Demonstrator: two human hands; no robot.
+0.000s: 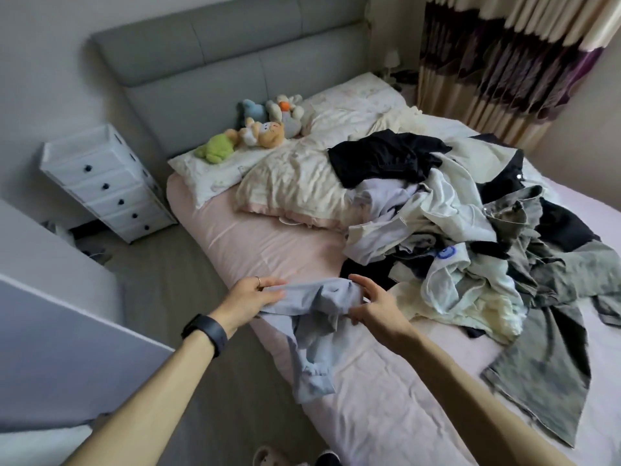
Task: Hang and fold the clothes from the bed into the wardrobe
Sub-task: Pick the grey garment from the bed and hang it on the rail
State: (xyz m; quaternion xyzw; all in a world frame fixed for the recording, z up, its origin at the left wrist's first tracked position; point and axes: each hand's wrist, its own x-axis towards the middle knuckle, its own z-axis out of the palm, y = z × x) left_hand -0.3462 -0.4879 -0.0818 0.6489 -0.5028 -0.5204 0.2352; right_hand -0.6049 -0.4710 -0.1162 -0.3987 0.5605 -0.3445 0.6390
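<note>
The scene is taken in by a single wide-angle camera worn on the head, carried at standing height beside the long edge of the bed and tilted forward and steeply down. The left hand and right hand are caught close, just below mid-frame, with the pale blue garment gripped by both; the forearms enter from the bottom edge. Beyond the hands the grey headboard is reached. The clothes pile is framed right of the right hand, the white drawer unit left of the left hand. Footwear is clipped beneath them.
</note>
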